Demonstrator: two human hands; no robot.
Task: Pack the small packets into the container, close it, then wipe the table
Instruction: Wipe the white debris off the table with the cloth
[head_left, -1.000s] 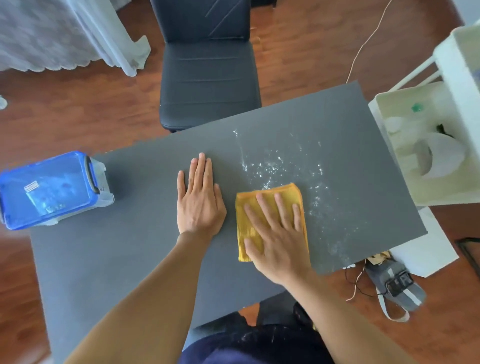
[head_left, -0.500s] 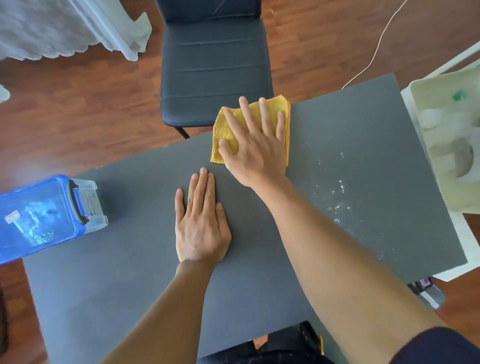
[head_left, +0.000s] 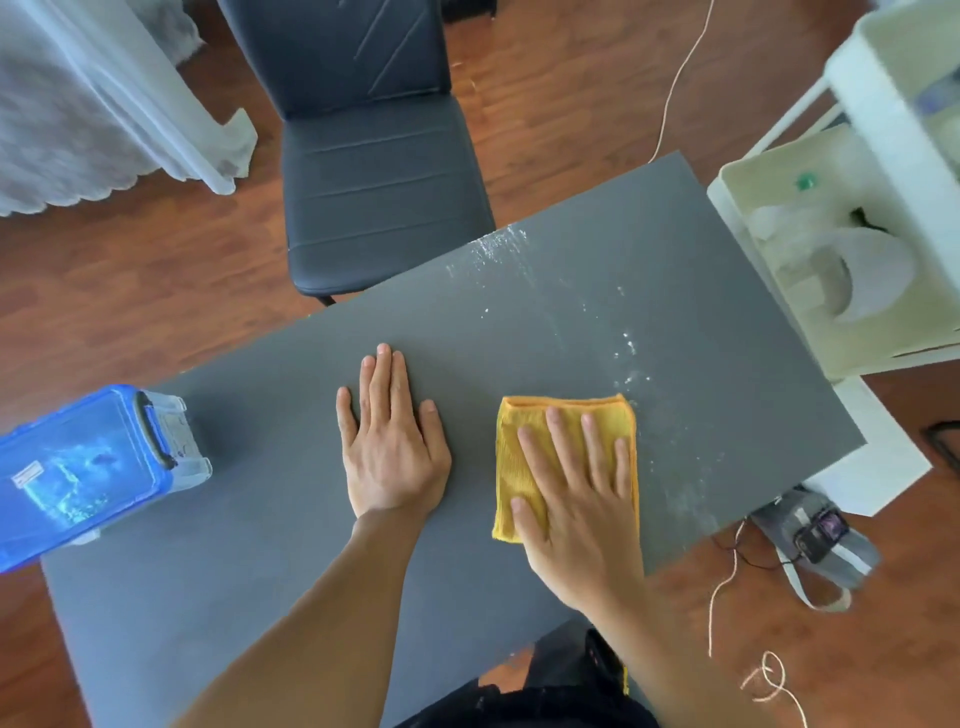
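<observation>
A folded yellow cloth (head_left: 524, 441) lies on the dark grey table (head_left: 260, 545), right of centre near the front edge. My right hand (head_left: 576, 499) presses flat on the cloth with fingers spread. My left hand (head_left: 392, 441) rests flat on the bare table just left of it, holding nothing. White wet streaks (head_left: 587, 312) cover the table beyond and right of the cloth. The clear container with its blue lid (head_left: 78, 467) shut sits at the table's left edge; packets show dimly through the lid.
A black chair (head_left: 374, 182) stands at the table's far side. A white cart with shelves (head_left: 841, 249) stands against the right edge. Cables and a grey strap with a small device (head_left: 821, 535) lie on the wooden floor at the right.
My right hand pushed the cloth from near me to the far edge, then drew it back to the front right. Fresh streaks lie along the far edge. The left hand stayed put.
</observation>
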